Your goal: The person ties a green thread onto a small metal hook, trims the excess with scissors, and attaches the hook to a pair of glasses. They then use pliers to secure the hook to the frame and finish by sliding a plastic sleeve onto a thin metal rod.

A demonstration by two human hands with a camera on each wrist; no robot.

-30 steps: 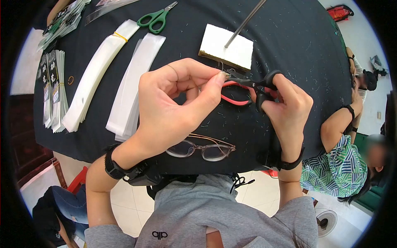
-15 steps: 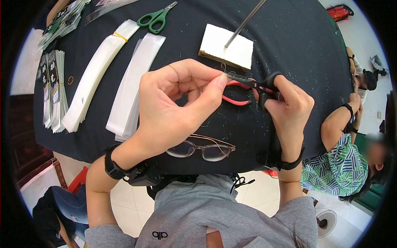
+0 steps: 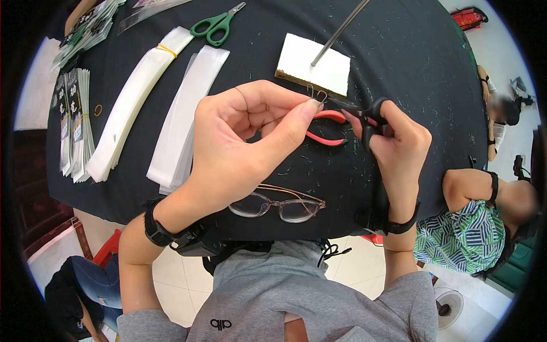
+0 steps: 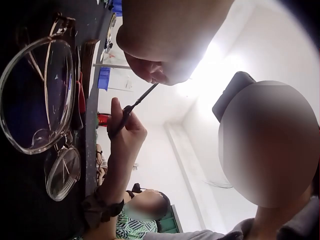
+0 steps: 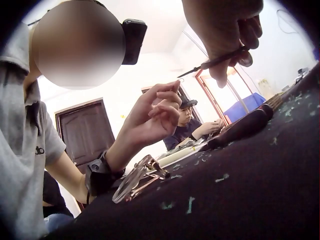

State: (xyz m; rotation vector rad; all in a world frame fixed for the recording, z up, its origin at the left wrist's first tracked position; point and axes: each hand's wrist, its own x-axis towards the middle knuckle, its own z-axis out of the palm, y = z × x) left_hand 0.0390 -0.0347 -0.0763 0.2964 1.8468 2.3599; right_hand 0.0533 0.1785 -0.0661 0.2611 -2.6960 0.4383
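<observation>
head view: a small bent wire-like piece (image 3: 323,95) pokes out from between the thumb and forefinger tips of the left hand (image 3: 245,137), held up over the black tablecloth (image 3: 410,57), close to the near edge of the white block (image 3: 299,54) as seen from above. it is too small to tell whether the curved bits are one piece or two. i'd judge it very light and fairly stiff, springy if pushed sideways, easy to twist or slip because so little of it can be held; a fingertip pinch low on it, clear of the curved end, seems the sensible hold. the black-handled scissors (image 3: 364,114) look light and rigid, best taken by the finger loops with the points kept off the skin. the left hand pinches the piece, wrist low, palm turned partly inward, its other fingers curled behind the forefinger. the right hand (image 3: 401,139) grips the scissors by their loops, thumb in the nearer one, forearm running nearly straight up from the body, blades aimed across at the left fingertips; whether the blade tips touch the piece i cannot tell. beneath the hands lie the red-handled pliers (image 3: 325,139).
</observation>
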